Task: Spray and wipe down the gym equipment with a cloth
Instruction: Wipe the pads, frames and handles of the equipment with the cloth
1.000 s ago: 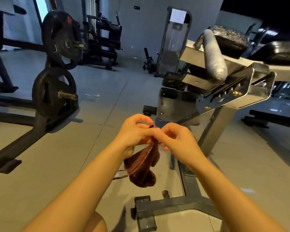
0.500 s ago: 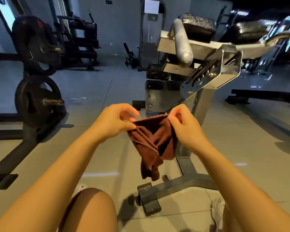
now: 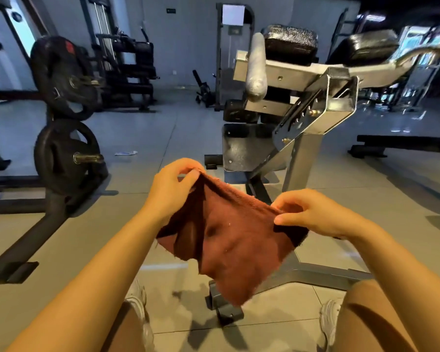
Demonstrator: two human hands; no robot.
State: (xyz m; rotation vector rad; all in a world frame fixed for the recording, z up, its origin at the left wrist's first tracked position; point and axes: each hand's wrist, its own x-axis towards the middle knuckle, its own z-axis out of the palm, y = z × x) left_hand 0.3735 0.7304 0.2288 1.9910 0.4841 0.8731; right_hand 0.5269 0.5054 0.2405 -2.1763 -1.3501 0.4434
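A reddish-brown cloth (image 3: 236, 245) hangs spread between my hands in the middle of the view. My left hand (image 3: 174, 185) pinches its upper left corner. My right hand (image 3: 313, 214) pinches its upper right edge, a little lower. Just beyond the cloth stands a grey steel gym machine (image 3: 313, 115) with a padded roller (image 3: 256, 69) and black pads (image 3: 290, 43) on top. The cloth covers part of the machine's floor frame (image 3: 315, 275). No spray bottle is in view.
A rack with black weight plates (image 3: 66, 153) stands at the left. More machines line the back wall, and a low black bar (image 3: 404, 143) lies at the right. My knees and white shoes (image 3: 328, 323) are at the bottom edge on the tiled floor.
The cloth, bunched between both hands a second ago, has been drawn open into a flat sheet as my hands moved apart. My view has tilted down, bringing my knees and shoes into sight.
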